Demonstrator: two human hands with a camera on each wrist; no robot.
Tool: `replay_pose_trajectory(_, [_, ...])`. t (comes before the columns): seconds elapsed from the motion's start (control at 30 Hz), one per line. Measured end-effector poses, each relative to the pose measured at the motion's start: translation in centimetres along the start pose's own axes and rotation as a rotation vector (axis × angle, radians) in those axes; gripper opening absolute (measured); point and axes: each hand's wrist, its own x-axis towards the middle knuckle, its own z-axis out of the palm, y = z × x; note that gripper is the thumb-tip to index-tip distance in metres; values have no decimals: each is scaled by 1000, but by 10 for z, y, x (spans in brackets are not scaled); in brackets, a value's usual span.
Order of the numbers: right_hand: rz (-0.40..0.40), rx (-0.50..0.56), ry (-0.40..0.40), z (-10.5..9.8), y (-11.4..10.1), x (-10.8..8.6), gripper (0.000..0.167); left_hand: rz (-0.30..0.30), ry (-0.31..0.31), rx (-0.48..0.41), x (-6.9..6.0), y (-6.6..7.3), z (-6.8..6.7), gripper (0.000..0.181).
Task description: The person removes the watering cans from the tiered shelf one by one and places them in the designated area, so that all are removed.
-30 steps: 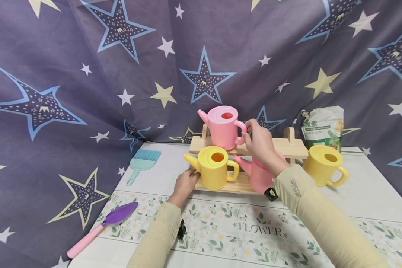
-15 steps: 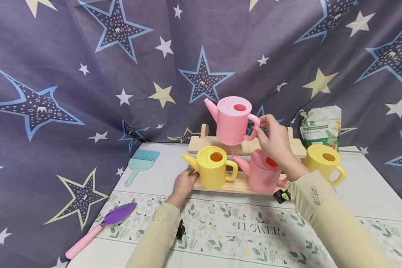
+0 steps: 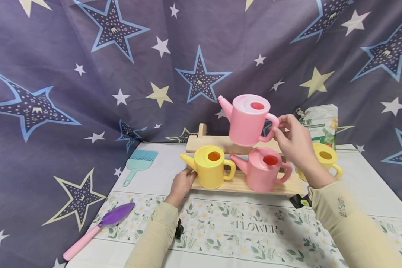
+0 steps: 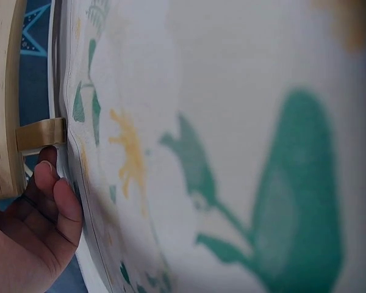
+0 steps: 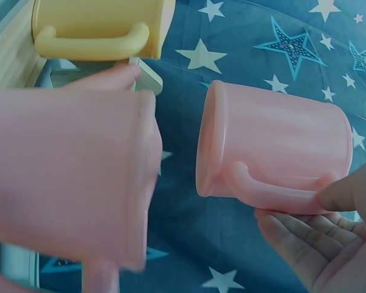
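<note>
Fingers of the right hand pinch the handle of a pink watering can, held in the air above the upper shelf. On the lower shelf stand a yellow can and a darker pink can. The left hand is at that shelf's left end, beside the yellow can; whether it grips the shelf cannot be told.

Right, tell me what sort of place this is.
Probably an indoor tabletop staged with gardening things: a held pink watering can above a two-tier wooden rack, a purple-bladed trowel, and star-print cloth hung behind.
</note>
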Motion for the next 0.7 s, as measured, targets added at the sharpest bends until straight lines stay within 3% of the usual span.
replay_pose_trajectory(0.3, [-35, -55, 72, -32, 15, -10, 26, -12, -2, 0, 0, 0, 0, 43])
replay_pose_trajectory(0.7, [88, -144, 107, -70, 40, -27, 34, 2, 5, 7, 0, -2, 0, 42])
